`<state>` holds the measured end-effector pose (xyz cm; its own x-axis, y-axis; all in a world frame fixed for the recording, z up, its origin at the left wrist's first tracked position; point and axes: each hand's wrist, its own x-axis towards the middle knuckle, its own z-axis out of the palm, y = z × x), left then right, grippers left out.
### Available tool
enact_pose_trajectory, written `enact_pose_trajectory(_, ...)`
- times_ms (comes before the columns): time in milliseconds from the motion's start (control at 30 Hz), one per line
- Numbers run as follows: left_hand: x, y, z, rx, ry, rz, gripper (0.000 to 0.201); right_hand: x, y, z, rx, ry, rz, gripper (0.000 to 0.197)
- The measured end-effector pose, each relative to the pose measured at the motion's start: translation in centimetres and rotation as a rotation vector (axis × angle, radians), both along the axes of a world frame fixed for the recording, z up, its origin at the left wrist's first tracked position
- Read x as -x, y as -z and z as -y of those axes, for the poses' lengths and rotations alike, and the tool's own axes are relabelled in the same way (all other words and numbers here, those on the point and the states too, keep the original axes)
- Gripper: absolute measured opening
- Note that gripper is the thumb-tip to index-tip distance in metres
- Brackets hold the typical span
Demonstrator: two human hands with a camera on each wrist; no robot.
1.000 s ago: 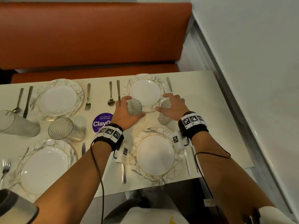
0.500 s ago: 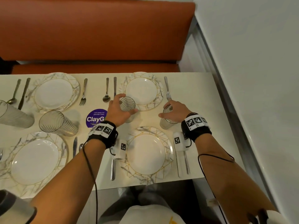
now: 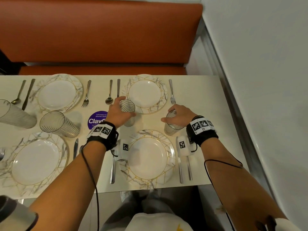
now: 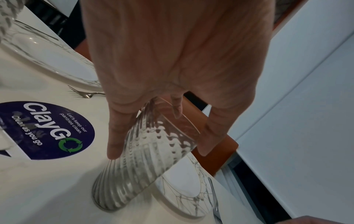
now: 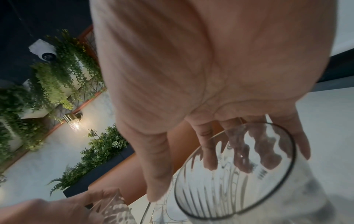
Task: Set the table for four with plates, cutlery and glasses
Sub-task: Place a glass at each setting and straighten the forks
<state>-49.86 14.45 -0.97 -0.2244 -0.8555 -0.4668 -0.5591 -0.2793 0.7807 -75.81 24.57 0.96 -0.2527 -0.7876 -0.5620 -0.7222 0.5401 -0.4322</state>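
My left hand (image 3: 122, 110) grips a ribbed clear glass (image 3: 128, 114) by its upper wall, at the near left edge of the far right plate (image 3: 164, 90). In the left wrist view the fingers (image 4: 114, 136) wrap that glass (image 4: 145, 166), whose base is down at the tabletop. My right hand (image 3: 176, 114) holds a second ribbed glass (image 3: 171, 125) from above, just beyond the near right plate (image 3: 171, 157). The right wrist view shows the fingertips (image 5: 210, 151) curled round the second glass's rim (image 5: 239, 181). Two more glasses (image 3: 58, 124) stand on the left.
All the plates on the cream table (image 3: 200, 100) have cutlery beside them: a fork (image 3: 172, 92), a spoon (image 3: 109, 95), and knives. A purple sticker (image 3: 96, 120) lies at mid-table. An orange bench (image 3: 100, 34) runs behind and a white wall (image 3: 266, 80) rises on the right.
Both hands have kept their glasses and drawn slightly apart. The right glass has come nearer to the near right plate and the left glass has shifted a little left.
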Motion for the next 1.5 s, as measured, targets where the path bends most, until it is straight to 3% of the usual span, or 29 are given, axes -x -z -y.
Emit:
enact_pose_trajectory(267, -0.1, -0.6, -0.7, 0.015, 0.005, -0.007, 0.099, -0.2, -0.1, -0.2, 0.047, 0.003, 0.009, 0.06)
enact_pose_trajectory(400, -0.5, -1.1, -1.2, 0.04, 0.022, 0.029, 0.117, -0.4, -0.3, -0.4, 0.051, -0.001, 0.006, 0.062)
enact_pose_trajectory(533, -0.8, -2.1, -1.8, 0.083, -0.034, 0.033, 0.112, -0.2, -0.9, -0.2, 0.07, -0.004, -0.004, 0.066)
enact_pose_trajectory(700, -1.5, -3.1, -2.2, 0.217, -0.164, -0.011, 0.096, 0.3, -3.1, -0.1, 0.238, 0.01, -0.001, 0.049)
enact_pose_trajectory(867, -3.6, -3.5, -3.0, 0.347, -0.251, -0.002, 0.064, -0.7, -6.2, 0.6, 0.499, 0.044, -0.016, 0.026)
enact_pose_trajectory(1000, -6.2, -3.4, -4.1, 0.449, -0.245, 0.006, 0.024, -3.6, -8.2, 0.5, 0.724, 0.12, -0.011, 0.014)
enact_pose_trajectory(1133, -10.0, -1.9, -5.2, 0.431, -0.168, 0.038, 0.013, -8.7, -8.7, 0.1, 0.863, 0.132, 0.076, 0.011)
enact_pose_trajectory(1267, -14.9, 1.3, -7.3, 0.319, -0.098, 0.049, 0.01, -15.2, -6.7, -0.5, 0.824, 0.077, 0.18, 0.01)
enact_pose_trajectory(1400, -19.5, 4.9, -10.6, 0.295, 0.076, 0.152, 0.009, -21.9, -1.4, -1.9, 0.666, 0.058, 0.249, 0.014)
enact_pose_trajectory(1500, -20.6, 7.6, -12.9, 0.208, 0.227, 0.192, 0.005, -24.6, 3.1, -3.2, 0.507, 0.04, 0.2, 0.02)
